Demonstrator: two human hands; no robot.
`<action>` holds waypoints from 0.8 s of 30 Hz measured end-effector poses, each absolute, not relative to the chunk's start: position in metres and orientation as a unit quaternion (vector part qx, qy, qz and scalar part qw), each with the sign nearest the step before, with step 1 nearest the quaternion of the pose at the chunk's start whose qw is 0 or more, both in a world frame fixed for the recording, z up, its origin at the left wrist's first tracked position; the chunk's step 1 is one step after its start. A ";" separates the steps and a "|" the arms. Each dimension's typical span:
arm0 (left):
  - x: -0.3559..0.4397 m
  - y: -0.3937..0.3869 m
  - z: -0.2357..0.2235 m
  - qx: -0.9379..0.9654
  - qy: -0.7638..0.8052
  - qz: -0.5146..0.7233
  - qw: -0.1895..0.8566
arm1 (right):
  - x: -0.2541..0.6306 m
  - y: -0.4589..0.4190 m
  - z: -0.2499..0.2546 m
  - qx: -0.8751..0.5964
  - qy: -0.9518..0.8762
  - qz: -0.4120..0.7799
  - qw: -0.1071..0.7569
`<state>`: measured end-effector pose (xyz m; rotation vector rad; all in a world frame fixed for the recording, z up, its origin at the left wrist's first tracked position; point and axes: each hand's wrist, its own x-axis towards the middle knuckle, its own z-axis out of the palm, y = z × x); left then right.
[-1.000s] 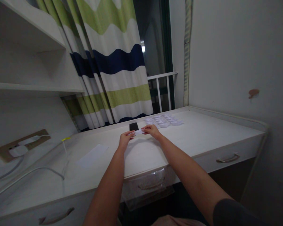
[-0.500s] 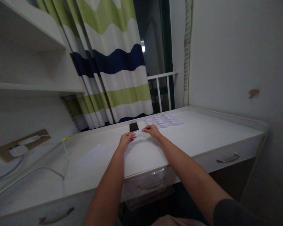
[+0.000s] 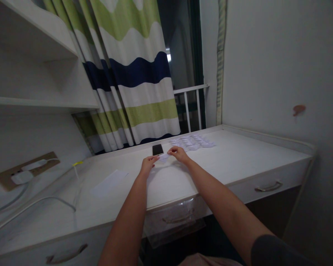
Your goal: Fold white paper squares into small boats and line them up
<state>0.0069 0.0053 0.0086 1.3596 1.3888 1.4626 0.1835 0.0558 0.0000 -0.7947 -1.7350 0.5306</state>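
Between my two hands is a small white folded piece of paper [image 3: 163, 157], held just above the desk. My left hand [image 3: 148, 163] pinches its left end, fingers closed. My right hand [image 3: 178, 152] grips the right end between thumb and fingertips. A black phone [image 3: 157, 149] lies on the desk just beyond my left fingertips. Behind my right hand, several folded white paper pieces [image 3: 195, 142] lie close together in rows. Flat white paper sheets [image 3: 111, 182] rest on the desk to the left of my left forearm.
The white desk [image 3: 238, 155] has drawers with metal handles along its front. A white cable [image 3: 44, 198] runs over the left side from plugs at a wall socket [image 3: 24, 170]. A striped curtain [image 3: 144, 74] hangs behind, and a shelf [image 3: 39, 103] juts out at upper left.
The paper between my hands has been turned, and a small pointed part now hangs below my fingers. My left fingers have shifted their hold slightly. Everything else stays in place.
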 end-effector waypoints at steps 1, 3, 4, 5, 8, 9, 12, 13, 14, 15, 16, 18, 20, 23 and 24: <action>0.007 0.006 0.009 0.525 0.530 0.568 0.348 | 0.183 0.057 -0.001 -0.330 -0.734 0.233 0.545; 0.007 0.007 0.009 0.526 0.515 0.574 0.359 | 0.183 0.060 -0.002 -0.319 -0.734 0.264 0.539; 0.007 0.007 0.009 0.527 0.507 0.574 0.369 | 0.183 0.062 -0.004 -0.313 -0.730 0.284 0.537; 0.007 0.008 0.009 0.527 0.499 0.574 0.379 | 0.182 0.064 -0.005 -0.309 -0.725 0.301 0.537; 0.008 0.009 0.008 0.530 0.477 0.575 0.401 | 0.180 0.069 -0.008 -0.309 -0.707 0.332 0.543; 0.008 0.010 0.008 0.531 0.471 0.577 0.404 | 0.179 0.070 -0.009 -0.311 -0.702 0.339 0.543; 0.008 0.011 0.006 0.534 0.464 0.583 0.399 | 0.177 0.068 -0.010 -0.306 -0.699 0.370 0.530; 0.008 0.011 0.006 0.535 0.465 0.583 0.397 | 0.176 0.067 -0.009 -0.300 -0.703 0.377 0.524; 0.009 0.011 0.006 0.536 0.467 0.582 0.395 | 0.176 0.065 -0.009 -0.295 -0.709 0.377 0.518; 0.009 0.011 0.006 0.536 0.470 0.580 0.394 | 0.175 0.063 -0.008 -0.292 -0.716 0.372 0.514; 0.009 0.011 0.006 0.538 0.472 0.578 0.392 | 0.175 0.061 -0.007 -0.292 -0.723 0.363 0.510; 0.010 0.011 0.006 0.543 0.476 0.574 0.386 | 0.175 0.058 -0.007 -0.298 -0.733 0.353 0.499; 0.011 0.011 0.006 0.551 0.478 0.571 0.376 | 0.175 0.057 -0.006 -0.308 -0.736 0.356 0.487; 0.011 0.010 0.005 0.561 0.478 0.569 0.365 | 0.175 0.056 -0.007 -0.315 -0.735 0.368 0.474; 0.011 0.009 0.005 0.564 0.476 0.568 0.364 | 0.175 0.056 -0.007 -0.315 -0.735 0.372 0.472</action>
